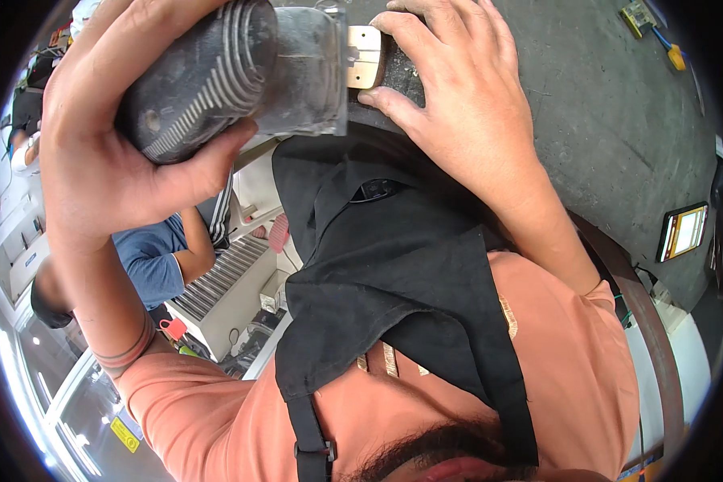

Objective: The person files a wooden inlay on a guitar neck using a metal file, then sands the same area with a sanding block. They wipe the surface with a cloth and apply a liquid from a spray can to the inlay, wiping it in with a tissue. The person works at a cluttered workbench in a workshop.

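Observation:
My left hand (96,136) wraps around a dusty black power tool (197,88) with a ribbed grip. Its squarish, dust-coated end (305,72) points right and meets a small light wooden piece (365,58), covering the piece's left part. That piece has rounded corners and small dark holes. Thumb and fingertips of my right hand (466,96) pinch it at its near and far edges, over the dark grey work surface (586,104). The underside of the tool and the far fingertips of my left hand are hidden.
At the right lies a phone (683,231) with a lit screen. A tool with a blue and yellow handle (668,48) rests at the upper right. Leftward, a person in a blue shirt (149,257) is beside a white ribbed-top unit (221,277). A black apron (394,265) hangs before me.

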Available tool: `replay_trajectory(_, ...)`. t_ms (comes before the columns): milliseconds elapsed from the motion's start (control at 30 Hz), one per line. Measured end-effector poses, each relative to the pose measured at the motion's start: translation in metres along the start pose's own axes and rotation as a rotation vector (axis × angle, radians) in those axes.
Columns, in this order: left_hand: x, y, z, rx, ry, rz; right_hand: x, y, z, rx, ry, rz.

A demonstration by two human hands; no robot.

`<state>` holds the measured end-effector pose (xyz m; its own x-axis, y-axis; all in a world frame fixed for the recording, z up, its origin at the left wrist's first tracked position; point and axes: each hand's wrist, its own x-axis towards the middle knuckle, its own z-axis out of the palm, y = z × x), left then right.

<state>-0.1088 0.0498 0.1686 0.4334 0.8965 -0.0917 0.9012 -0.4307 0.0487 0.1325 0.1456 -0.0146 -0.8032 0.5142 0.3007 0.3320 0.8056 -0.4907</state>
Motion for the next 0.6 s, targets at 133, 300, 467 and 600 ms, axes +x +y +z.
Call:
replay_trajectory(133, -0.008, 0.000, -0.001, 0.002, -0.002, 0.000, 0.000, 0.001, 0.000, 0.088, 0.000, 0.013)
replay_trajectory(300, 0.000, 0.004, 0.003, 0.000, 0.015, -0.035, -0.001, 0.001, 0.002, 0.032, 0.023, -0.002)
replay_trajectory(467, -0.011, 0.002, 0.004, 0.021, 0.039, -0.036, -0.002, 0.000, 0.001, 0.036, 0.029, -0.004)
replay_trajectory(600, -0.021, -0.005, 0.004, 0.012, 0.072, -0.024, -0.001, -0.001, 0.000, 0.007, 0.015, -0.009)
